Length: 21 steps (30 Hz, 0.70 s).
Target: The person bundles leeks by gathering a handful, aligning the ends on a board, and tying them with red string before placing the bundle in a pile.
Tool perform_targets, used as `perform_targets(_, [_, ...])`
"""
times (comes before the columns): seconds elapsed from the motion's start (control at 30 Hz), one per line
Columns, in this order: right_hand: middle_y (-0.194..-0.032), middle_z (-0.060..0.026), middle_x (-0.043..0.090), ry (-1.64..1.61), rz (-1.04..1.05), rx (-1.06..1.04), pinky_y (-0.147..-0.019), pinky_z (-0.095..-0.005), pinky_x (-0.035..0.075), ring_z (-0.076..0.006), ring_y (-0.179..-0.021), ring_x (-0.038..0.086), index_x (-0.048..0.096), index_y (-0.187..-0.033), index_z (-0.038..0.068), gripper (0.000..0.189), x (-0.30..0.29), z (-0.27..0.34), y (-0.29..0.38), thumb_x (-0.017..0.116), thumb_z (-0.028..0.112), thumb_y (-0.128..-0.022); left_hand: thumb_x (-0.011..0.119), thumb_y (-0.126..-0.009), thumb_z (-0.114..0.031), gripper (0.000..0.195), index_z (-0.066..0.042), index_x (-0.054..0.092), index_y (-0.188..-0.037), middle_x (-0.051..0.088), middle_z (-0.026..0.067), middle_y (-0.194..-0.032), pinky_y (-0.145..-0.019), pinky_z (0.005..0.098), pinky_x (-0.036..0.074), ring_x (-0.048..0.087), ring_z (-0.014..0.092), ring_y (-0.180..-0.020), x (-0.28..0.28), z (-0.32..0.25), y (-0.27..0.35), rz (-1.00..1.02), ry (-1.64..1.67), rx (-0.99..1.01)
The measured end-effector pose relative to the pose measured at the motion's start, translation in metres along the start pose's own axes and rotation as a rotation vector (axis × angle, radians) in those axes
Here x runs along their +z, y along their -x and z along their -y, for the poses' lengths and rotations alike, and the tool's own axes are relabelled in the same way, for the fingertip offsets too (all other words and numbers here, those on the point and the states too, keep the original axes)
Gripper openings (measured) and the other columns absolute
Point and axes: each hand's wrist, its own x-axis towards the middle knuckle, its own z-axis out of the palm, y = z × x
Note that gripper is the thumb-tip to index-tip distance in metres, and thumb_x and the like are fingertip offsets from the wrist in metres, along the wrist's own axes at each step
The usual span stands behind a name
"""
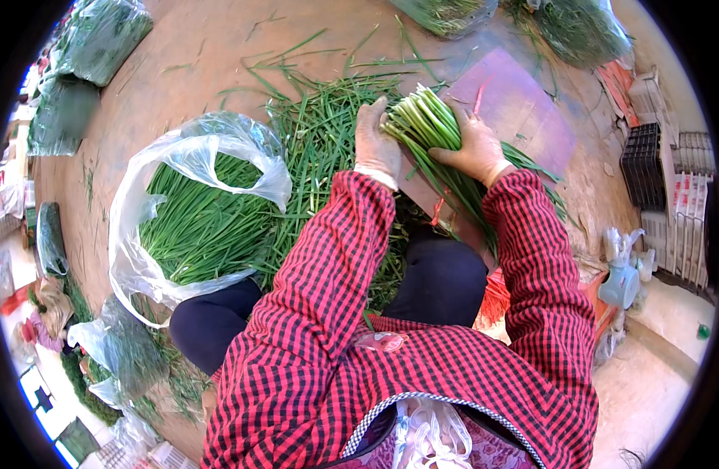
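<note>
A bunch of green leafy stalks, likely garlic chives (433, 120), lies slantwise over a flat board (512, 99), its pale ends up and to the left. My right hand (474, 146), in a thin glove, grips the bunch around its stems. Beside the pale ends is my left hand (377, 140), gloved too, held upright with its palm towards them; whether it touches them is hard to see. A red tie (479, 97) sticks up by my right fingers. Another red string (438, 208) hangs near my knee.
To the left stands an open clear plastic bag (128, 234) full of green stalks. Loose leaves (318, 135) are heaped in front of me. Red strings (494, 299) lie by my right knee. Filled bags (101, 41) and black crates (644, 167) stand farther out.
</note>
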Motion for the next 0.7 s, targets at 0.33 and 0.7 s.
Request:
perform_targets(0.33, [-0.122, -0.0215, 0.065, -0.369, 0.027, -0.028, -0.101, -0.0381, 0.044, -0.0282, -0.114, 0.062, 0.035, -0.146, 0.000, 0.088, -0.013, -0.020, -0.009, 0.081, 0.029, -0.078, 0.056, -0.094, -0.014, 0.040, 0.003, 0.055, -0.130, 0.065, 0.0128, -0.120, -0.095, 0.0296, 0.049, 0.064, 0.018, -0.108, -0.098, -0.303, 0.095, -0.019, -0.820, -0.075])
perform_targets(0.7, [-0.125, -0.0173, 0.063, -0.398, 0.341, -0.774, -0.101, -0.0354, 0.047, -0.0293, -0.116, 0.061, 0.058, -0.130, 0.005, 0.049, 0.067, 0.317, -0.037, 0.071, 0.013, -0.084, 0.050, -0.100, -0.033, 0.040, -0.005, 0.057, -0.129, 0.070, 0.0103, -0.101, -0.080, 0.0305, 0.053, 0.067, 0.018, -0.088, -0.363, -0.407, 0.287, -0.741, -0.558, 0.205])
